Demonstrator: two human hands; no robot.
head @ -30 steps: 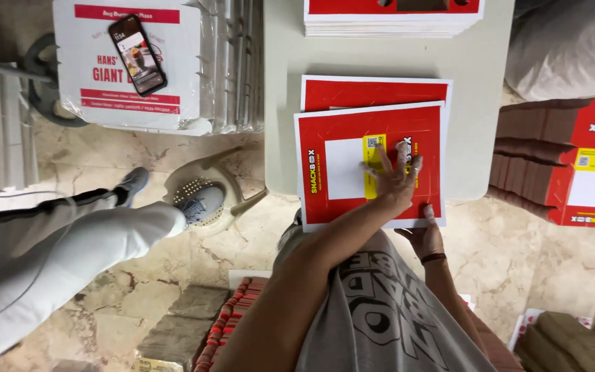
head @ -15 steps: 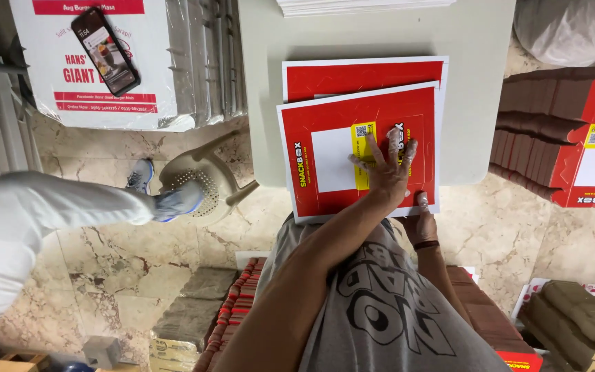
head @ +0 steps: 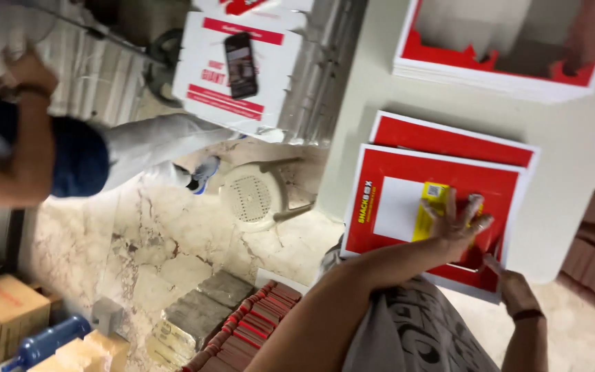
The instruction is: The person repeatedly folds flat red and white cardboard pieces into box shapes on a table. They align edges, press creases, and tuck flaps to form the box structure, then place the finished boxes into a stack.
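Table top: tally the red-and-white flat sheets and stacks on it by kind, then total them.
Red flat sheets by the hands: 2
Red-and-white stack at the far edge: 1
Yellow label under the left hand: 1
Total: 4

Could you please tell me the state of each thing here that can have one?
Left hand: open, flat on the top card.
Right hand: at the card's near edge; grip unclear.
Top card: flat, unfolded, on a stack.
Phone: lying on a box, screen lit.
Stool: upright.
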